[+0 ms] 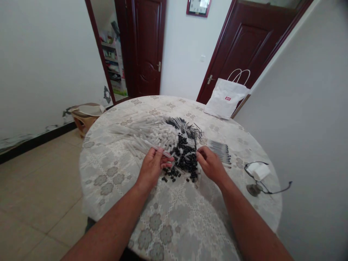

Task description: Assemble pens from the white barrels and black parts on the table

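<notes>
My left hand (154, 164) is closed on a translucent white pen barrel (166, 154), held between thumb and fingers above the pile. My right hand (210, 162) pinches a thin dark pen refill (195, 144) that points upward. Between and below the hands lies a heap of small black pen parts (187, 156). Loose translucent pen barrels (136, 130) spread out behind my left hand. Dark-tipped refills (187, 126) lie in a bunch at the far side of the heap. Just beyond my right hand, several pens (219, 149) are lined up side by side.
A patterned cloth covers the round table (154, 232). On the right are eyeglasses (268, 192), a white folded item (261, 172) and a small dark round object (253, 190). A white paper bag (226, 98) stands at the back right, and a stool (85, 117) is left of the table.
</notes>
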Action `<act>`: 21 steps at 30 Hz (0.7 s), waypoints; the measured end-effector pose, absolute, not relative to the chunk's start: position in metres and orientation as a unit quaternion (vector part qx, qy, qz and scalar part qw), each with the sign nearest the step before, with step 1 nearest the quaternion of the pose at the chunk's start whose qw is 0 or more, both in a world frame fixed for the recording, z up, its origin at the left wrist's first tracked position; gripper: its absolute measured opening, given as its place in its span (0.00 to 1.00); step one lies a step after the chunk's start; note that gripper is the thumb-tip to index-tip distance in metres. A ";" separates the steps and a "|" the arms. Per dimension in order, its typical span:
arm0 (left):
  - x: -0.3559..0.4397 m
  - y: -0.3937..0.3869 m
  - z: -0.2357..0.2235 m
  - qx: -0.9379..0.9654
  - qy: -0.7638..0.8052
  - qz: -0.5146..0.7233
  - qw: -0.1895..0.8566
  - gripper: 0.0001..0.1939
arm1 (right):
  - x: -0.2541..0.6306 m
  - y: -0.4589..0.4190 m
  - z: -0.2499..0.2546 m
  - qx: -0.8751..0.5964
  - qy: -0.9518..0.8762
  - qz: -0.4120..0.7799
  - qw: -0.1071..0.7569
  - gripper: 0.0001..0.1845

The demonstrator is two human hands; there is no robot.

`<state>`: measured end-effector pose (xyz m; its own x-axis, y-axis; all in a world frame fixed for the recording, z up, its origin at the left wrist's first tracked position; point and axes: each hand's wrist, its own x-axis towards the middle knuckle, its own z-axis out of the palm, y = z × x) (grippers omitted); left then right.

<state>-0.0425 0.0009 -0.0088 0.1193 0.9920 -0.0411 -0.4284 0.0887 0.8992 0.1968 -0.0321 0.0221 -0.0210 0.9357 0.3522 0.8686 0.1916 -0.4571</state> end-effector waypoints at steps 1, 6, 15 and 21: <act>-0.043 0.002 -0.009 0.369 0.353 0.561 0.652 0.18 | 0.194 -0.039 0.019 -0.609 -0.719 0.076 0.326 0.11; -0.046 0.006 -0.008 0.331 0.337 0.588 0.657 0.19 | 0.192 -0.050 0.005 -0.510 -0.791 0.105 0.321 0.06; -0.045 0.004 -0.007 0.330 0.342 0.587 0.655 0.18 | 0.200 -0.048 0.006 -0.513 -0.800 0.105 0.291 0.07; -0.044 0.004 -0.007 0.333 0.354 0.582 0.652 0.20 | 0.203 -0.047 0.006 -0.524 -0.799 0.099 0.278 0.08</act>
<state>-0.0438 0.0043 -0.0073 0.0719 0.9946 -0.0746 -0.5229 0.1013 0.8463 0.2028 -0.0473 0.0063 -0.2970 0.8922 0.3403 0.7816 0.4319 -0.4501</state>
